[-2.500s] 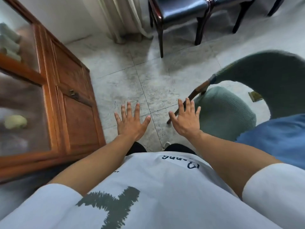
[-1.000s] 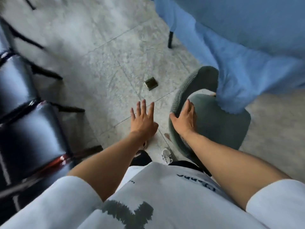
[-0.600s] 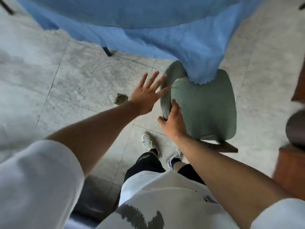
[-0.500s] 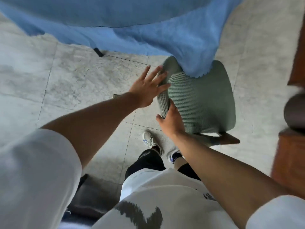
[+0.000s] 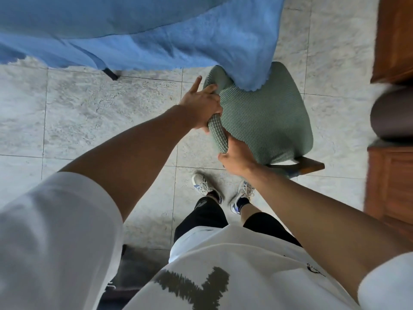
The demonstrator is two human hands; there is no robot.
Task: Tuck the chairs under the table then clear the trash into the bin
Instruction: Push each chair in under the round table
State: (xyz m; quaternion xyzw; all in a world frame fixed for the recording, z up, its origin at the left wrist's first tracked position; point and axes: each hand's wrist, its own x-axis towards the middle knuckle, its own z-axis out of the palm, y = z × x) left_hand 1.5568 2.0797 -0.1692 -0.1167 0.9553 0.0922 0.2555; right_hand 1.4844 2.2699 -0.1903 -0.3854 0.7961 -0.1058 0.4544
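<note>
A chair (image 5: 266, 121) with a green ribbed cover stands on the tiled floor, its seat partly under the hanging corner of the blue tablecloth (image 5: 156, 32). My left hand (image 5: 202, 106) grips the top of the curved backrest, index finger sticking out. Lower down, my right hand (image 5: 237, 158) holds the near end of the same backrest. One wooden chair leg (image 5: 310, 167) shows at the right. No trash or bin is in sight.
A dark table leg (image 5: 111, 74) stands under the cloth at the left. Wooden cabinets (image 5: 393, 39) and a dark rounded object (image 5: 391, 115) line the right side. My feet in sneakers (image 5: 203, 186) stand just behind the chair. A dark seat (image 5: 131, 271) lies behind me.
I turned from the cabinet side toward the table. My left hand went from spread open above the backrest to gripping it; my right hand stays on the backrest. The small trash piece on the floor left view.
</note>
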